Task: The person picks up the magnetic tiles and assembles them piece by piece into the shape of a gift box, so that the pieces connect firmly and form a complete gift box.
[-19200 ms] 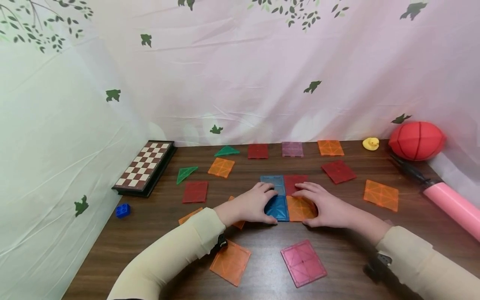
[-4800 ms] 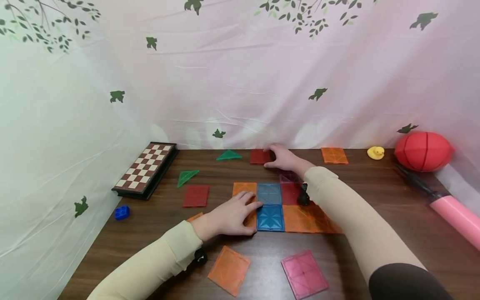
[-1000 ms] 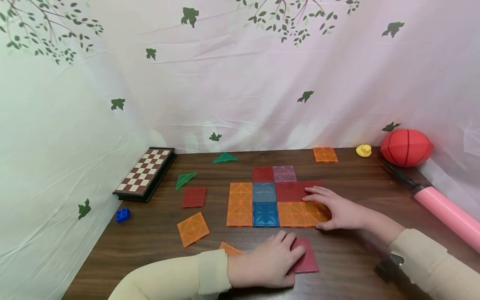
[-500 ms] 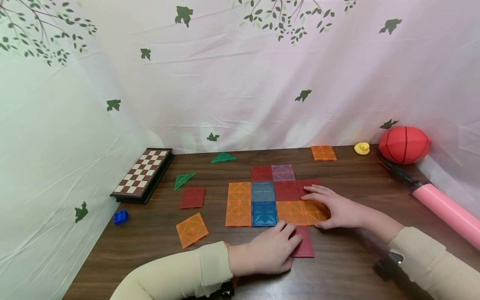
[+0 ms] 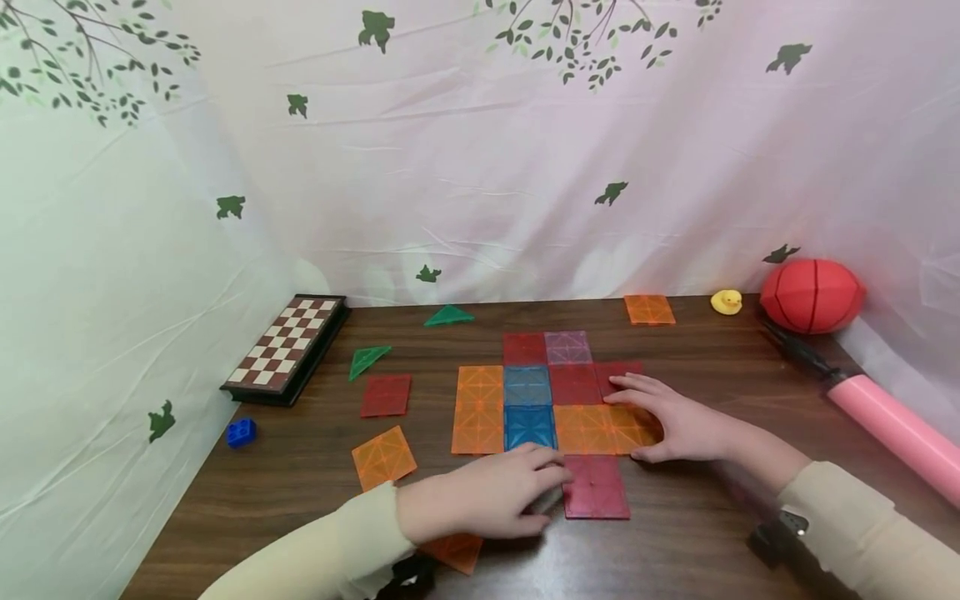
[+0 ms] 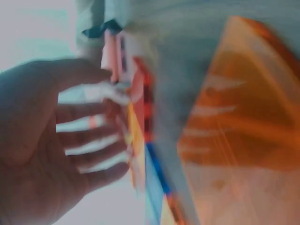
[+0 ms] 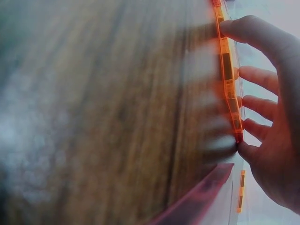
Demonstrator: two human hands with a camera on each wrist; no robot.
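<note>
A flat block of square translucent magnetic tiles lies on the table: orange tiles (image 5: 480, 408) at left, blue tiles (image 5: 529, 427) in the middle, red tiles (image 5: 574, 384) and a purple tile (image 5: 567, 347) toward the back. Against its near side sits a pink magnetic tile (image 5: 596, 493). My left hand (image 5: 491, 497) hovers just left of that tile, fingers loosely bent, holding nothing. My right hand (image 5: 682, 423) rests on the block's right end, thumb at the near edge of an orange magnetic tile (image 7: 228, 70), fingertips by a red one. The right hand partly hides both.
Loose orange tiles (image 5: 384, 457), a red tile (image 5: 386, 396) and green triangles (image 5: 369, 362) lie to the left. Another orange tile (image 5: 649, 310) is at the back. Around the edges are a chessboard (image 5: 287, 343), blue brick (image 5: 241, 432), rubber duck (image 5: 726, 302), red ball (image 5: 813, 295) and pink pump (image 5: 892, 425).
My left hand slid the pink tile away from me up to the block, then let go and shifted left. My right hand stayed put. Over the longer span, the block grew from its blue, red and orange tiles.
</note>
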